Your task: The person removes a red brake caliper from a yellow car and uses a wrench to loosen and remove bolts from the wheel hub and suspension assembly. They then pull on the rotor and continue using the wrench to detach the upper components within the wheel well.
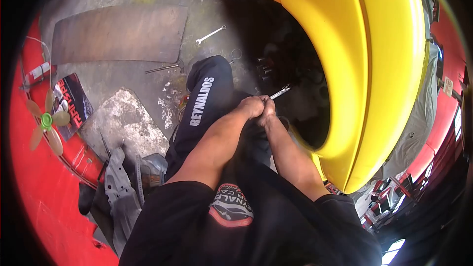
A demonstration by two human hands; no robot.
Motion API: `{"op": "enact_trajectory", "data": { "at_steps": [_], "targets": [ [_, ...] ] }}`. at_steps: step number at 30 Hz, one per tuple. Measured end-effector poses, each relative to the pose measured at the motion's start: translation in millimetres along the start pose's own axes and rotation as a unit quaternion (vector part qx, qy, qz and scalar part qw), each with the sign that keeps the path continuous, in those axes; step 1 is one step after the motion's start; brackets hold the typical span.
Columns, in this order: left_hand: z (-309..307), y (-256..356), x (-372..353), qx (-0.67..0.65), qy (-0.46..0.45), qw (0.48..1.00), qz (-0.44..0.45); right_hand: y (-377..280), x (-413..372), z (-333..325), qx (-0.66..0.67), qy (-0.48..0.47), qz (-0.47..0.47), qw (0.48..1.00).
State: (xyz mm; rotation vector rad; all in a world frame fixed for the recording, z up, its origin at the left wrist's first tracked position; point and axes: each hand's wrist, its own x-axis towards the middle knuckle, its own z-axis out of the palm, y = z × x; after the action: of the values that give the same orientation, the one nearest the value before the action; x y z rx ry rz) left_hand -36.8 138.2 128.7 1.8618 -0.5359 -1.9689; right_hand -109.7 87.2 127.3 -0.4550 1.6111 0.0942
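My left hand (pixel 252 107) and my right hand (pixel 267 109) are pressed together in front of my lap, both closed. Out past the fingers, toward the dark wheel arch, sticks the shiny end of a wrench (pixel 282 91). Its handle is hidden in my grip, and how each set of fingers lies on it is hard to make out. Just to the right curves a yellow car body panel (pixel 345 69), apart from my hands. Inside the arch, the shadowed parts are too dark to name.
A combination wrench (pixel 211 35) lies on the concrete floor beyond my knee, near a brown sheet (pixel 118 34). At left are a red car panel (pixel 44 207), a fan with a green hub (pixel 46 120) and a grey metal part (pixel 120 192). A grey cover (pixel 414 123) hangs behind the yellow panel.
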Motion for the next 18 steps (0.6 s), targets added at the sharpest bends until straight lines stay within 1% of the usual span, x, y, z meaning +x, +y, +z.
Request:
{"op": "enact_trajectory", "data": {
  "at_steps": [2, 3, 4, 6, 8, 11, 17, 18],
  "targets": [
    [-6.4, 6.9, -7.7, -0.003, 0.007, 1.000, -0.010, -5.3, -2.6, -3.5, 0.019, -0.013, 0.018, 1.000],
    [-5.9, 8.7, -12.1, -0.004, 0.010, 1.000, -0.012, -5.0, -0.1, -4.4, 0.026, -0.034, 0.019, 0.999],
    [-4.4, 9.8, -15.3, -0.006, 0.012, 1.000, -0.014, -5.3, 1.8, -8.0, 0.016, -0.027, 0.022, 0.999],
    [-0.8, 9.9, -14.4, -0.004, 0.031, 0.999, 0.010, -7.2, 3.2, -12.4, -0.004, -0.014, 0.026, 1.000],
    [1.1, 7.9, -15.7, -0.010, 0.049, 0.999, 0.020, -3.6, 16.2, -18.8, 0.017, -0.027, 0.043, 0.999],
    [-0.1, 17.4, -24.1, -0.018, 0.058, 0.998, 0.021, -10.7, 2.2, -17.5, 0.017, -0.036, 0.048, 0.998],
    [6.6, 25.9, -23.5, -0.024, 0.058, 0.998, -0.023, -23.4, -7.7, -20.5, -0.002, -0.063, 0.100, 0.993],
    [5.1, 27.1, -27.1, -0.031, 0.061, 0.997, -0.034, -22.6, -10.5, -18.9, -0.005, -0.048, 0.096, 0.994]
  ]
}}
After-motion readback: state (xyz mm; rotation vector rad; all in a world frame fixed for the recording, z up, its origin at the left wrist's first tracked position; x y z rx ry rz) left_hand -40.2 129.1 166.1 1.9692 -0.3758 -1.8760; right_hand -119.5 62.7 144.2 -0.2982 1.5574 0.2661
